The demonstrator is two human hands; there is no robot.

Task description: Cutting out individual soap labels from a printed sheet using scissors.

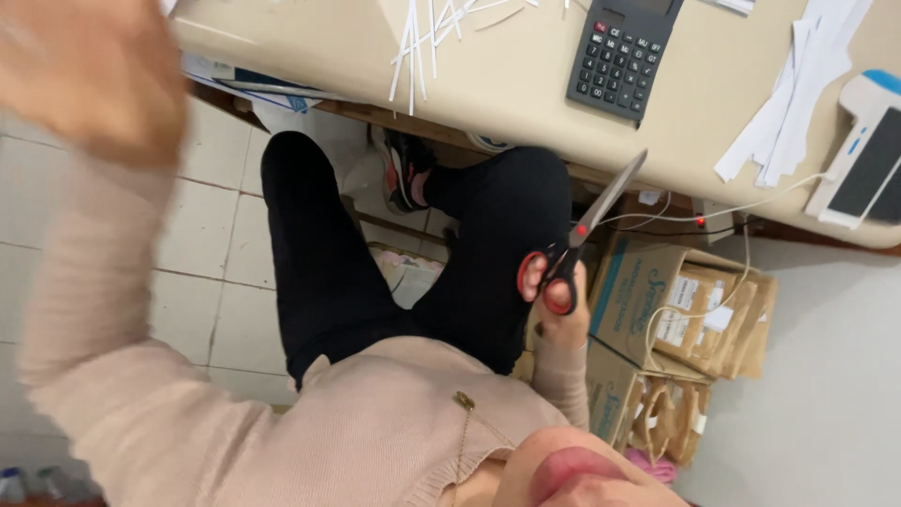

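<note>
Scissors (pixel 574 246) with red-and-black handles sit gripped in the right hand (pixel 560 314), fingers through the loops and the blades closed, pointing up toward the edge of the beige table (pixel 526 84) above the black-trousered lap. Blurred and raised at the upper corner of the view, the left hand (pixel 89 80) holds nothing visible, though whether it is open or curled I cannot tell. Thin white paper strips (pixel 418 42) and a dark calculator (pixel 621 56) lie on the table.
</note>
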